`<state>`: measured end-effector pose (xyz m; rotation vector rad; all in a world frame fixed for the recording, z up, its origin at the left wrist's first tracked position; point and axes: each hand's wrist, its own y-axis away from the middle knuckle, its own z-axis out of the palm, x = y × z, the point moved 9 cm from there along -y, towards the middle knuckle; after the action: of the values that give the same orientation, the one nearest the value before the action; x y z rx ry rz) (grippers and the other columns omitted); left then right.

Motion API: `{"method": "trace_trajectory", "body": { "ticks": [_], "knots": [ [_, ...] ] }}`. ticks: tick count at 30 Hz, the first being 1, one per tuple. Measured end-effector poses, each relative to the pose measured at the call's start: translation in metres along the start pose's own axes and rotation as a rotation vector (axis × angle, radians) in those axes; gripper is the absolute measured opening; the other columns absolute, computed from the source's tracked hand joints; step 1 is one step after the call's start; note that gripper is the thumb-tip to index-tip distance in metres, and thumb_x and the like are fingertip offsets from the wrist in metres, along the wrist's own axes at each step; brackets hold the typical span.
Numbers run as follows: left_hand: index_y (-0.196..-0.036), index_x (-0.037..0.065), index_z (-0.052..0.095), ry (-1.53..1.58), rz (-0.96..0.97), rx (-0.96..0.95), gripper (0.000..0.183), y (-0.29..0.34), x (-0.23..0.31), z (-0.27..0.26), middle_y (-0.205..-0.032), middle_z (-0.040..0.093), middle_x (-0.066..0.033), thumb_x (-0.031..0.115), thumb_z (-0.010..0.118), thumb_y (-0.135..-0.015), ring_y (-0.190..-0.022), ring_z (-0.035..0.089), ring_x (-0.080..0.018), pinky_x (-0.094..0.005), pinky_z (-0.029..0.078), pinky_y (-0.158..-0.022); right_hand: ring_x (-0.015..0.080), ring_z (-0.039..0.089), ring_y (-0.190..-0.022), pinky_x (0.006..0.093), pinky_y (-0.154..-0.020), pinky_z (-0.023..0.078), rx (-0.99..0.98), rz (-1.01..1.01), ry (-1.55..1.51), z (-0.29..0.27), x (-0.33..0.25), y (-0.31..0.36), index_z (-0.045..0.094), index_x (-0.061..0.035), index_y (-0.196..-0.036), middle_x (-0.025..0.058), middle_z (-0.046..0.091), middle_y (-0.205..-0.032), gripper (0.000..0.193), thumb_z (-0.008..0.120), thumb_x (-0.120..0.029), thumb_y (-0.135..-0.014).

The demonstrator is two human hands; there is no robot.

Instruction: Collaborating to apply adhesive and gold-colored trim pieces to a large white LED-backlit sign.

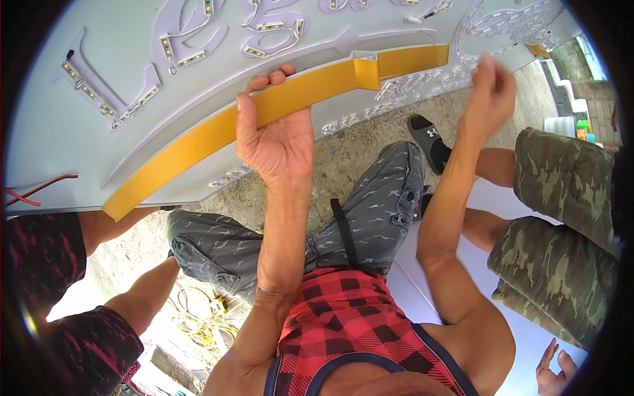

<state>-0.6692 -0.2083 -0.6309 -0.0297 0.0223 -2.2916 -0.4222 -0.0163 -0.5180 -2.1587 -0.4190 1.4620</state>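
Note:
A long, curved gold strip (178, 158) with a white inner edge is in my left hand (277, 142). My thumb lies in front of its gold face and the fingers wrap behind it. Toward its right end the strip has a pointed, angular bend (367, 70). Behind it stands a pale grey sign panel (39, 145) with a raised, curved lilac outline. My right hand (492, 96) is raised in the air beyond the strip's right end, apart from it. Its fingers look curled but are smeared by motion, so I cannot make out whether it holds anything.
LED-lined letter shapes (109, 99) cover the panel; red wires (39, 189) hang at its lower left. People in dark patterned shorts (46, 264) and camouflage shorts (555, 270) are close on either side. Another person's hand (556, 371) shows lower right. Tangled yellow cord (205, 327) lies below left.

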Motion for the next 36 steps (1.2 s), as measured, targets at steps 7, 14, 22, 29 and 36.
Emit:
{"method": "trace_trajectory", "body": {
  "ticks": [7, 14, 22, 29, 36],
  "knots": [
    [-0.109, -0.006, 0.056, 0.04, 0.013, 0.18, 0.039, 0.007, -0.004, 0.006, -0.104, 0.059, -0.02, 0.025, 0.066, -0.087, -0.112, 0.05, -0.0362, -0.054, 0.033, -0.106, 0.0313, 0.051, -0.118, 0.0455, -0.096, 0.045, -0.696, 0.714, -1.218, 0.102, 0.038, 0.153, 0.041, -0.0004, -0.133, 0.0166, 0.051, -0.127, 0.056, 0.066, -0.024, -0.089],
    [-0.115, -0.011, 0.051, -0.125, 0.032, 0.189, 0.034, 0.008, -0.001, 0.012, -0.113, 0.056, -0.0214, 0.014, 0.057, -0.094, -0.114, 0.05, -0.0343, -0.0476, 0.038, -0.107, 0.0269, 0.052, -0.119, 0.0464, -0.101, 0.043, -0.635, 0.683, -1.438, 0.133, 0.002, 0.132, 0.045, -0.0048, -0.132, 0.0114, 0.054, -0.129, 0.054, 0.068, -0.027, -0.088],
    [-0.125, -0.008, 0.048, -0.377, -0.01, 0.026, 0.034, 0.005, -0.003, 0.02, -0.124, 0.054, -0.0219, 0.007, 0.054, -0.094, -0.123, 0.047, -0.0337, -0.0484, 0.039, -0.108, 0.025, 0.059, -0.109, 0.0455, -0.096, 0.047, -0.643, 0.633, -1.342, 0.132, -0.002, 0.112, 0.053, -0.0029, -0.122, 0.0102, 0.06, -0.12, 0.038, 0.064, -0.022, -0.091],
    [-0.128, -0.002, 0.048, -0.518, 0.023, -0.054, 0.039, 0.011, 0.005, 0.013, -0.129, 0.054, -0.0194, 0.012, 0.058, -0.093, -0.126, 0.047, -0.0342, -0.0462, 0.044, -0.106, 0.0226, 0.061, -0.104, 0.0396, -0.092, 0.05, -0.696, 0.544, -1.044, 0.124, 0.043, 0.11, 0.053, 0.0013, -0.121, 0.01, 0.061, -0.114, 0.034, 0.062, -0.002, -0.089],
    [-0.127, -0.001, 0.049, -0.572, 0.043, -0.076, 0.043, 0.013, 0.002, 0.012, -0.128, 0.055, -0.0177, 0.019, 0.061, -0.091, -0.124, 0.049, -0.0331, -0.0452, 0.046, -0.104, 0.0193, 0.064, -0.089, 0.0329, -0.081, 0.056, -0.063, 0.289, -1.179, 0.11, 0.091, 0.037, 0.055, 0.0048, -0.118, 0.0105, 0.064, -0.101, 0.036, 0.065, 0.005, -0.083]
  ]
}}
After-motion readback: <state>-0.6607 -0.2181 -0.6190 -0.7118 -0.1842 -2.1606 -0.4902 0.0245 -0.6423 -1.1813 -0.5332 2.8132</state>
